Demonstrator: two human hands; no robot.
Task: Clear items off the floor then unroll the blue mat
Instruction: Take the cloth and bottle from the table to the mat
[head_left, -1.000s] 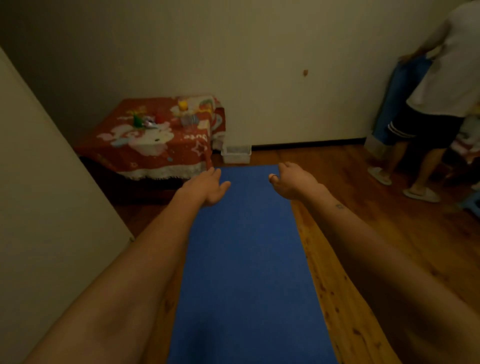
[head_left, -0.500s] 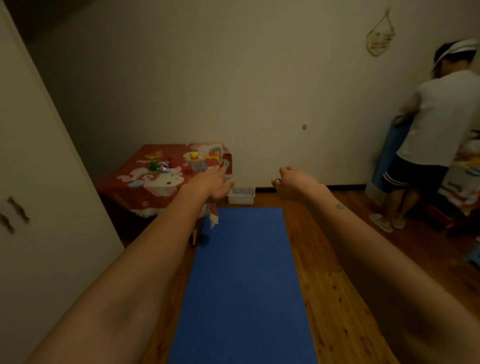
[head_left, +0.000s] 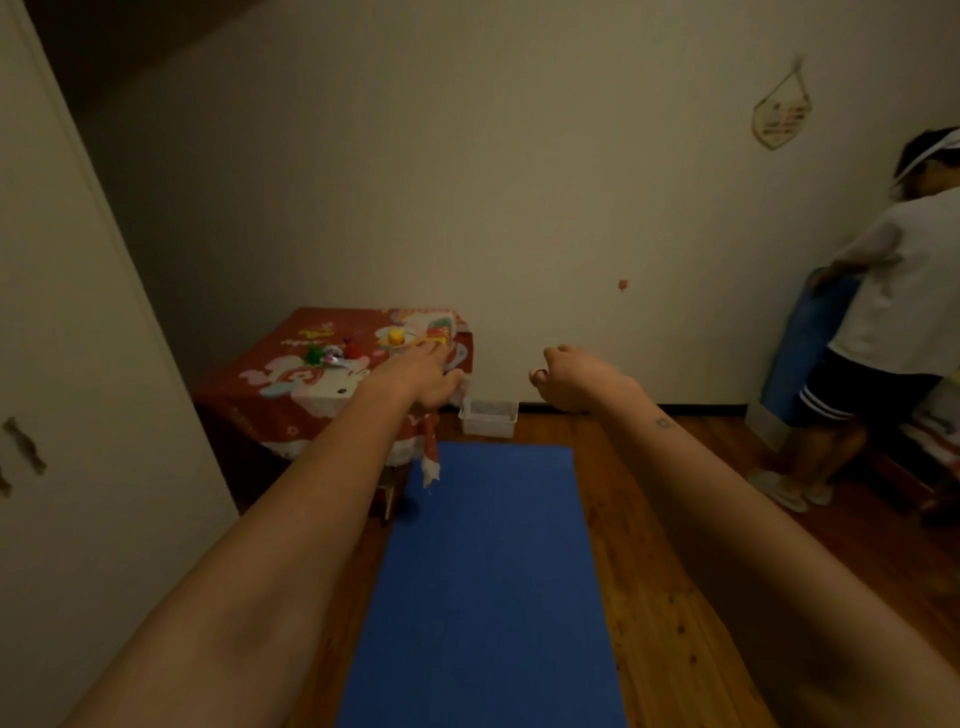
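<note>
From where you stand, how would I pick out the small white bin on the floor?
Start at the low table draped in a red cartoon cloth, against the far wall. Just right of it, on the wooden floor at the dark baseboard, sits the small white bin, just beyond the far end of the blue mat. It is the only pale box on the floor there.

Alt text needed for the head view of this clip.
Flat blue mat lies unrolled along the wooden floor, with both bare arms stretched forward above it, left hand open and right hand loosely curled, both empty. A low table under a red cartoon cloth stands at left; another person stands far right.
</note>
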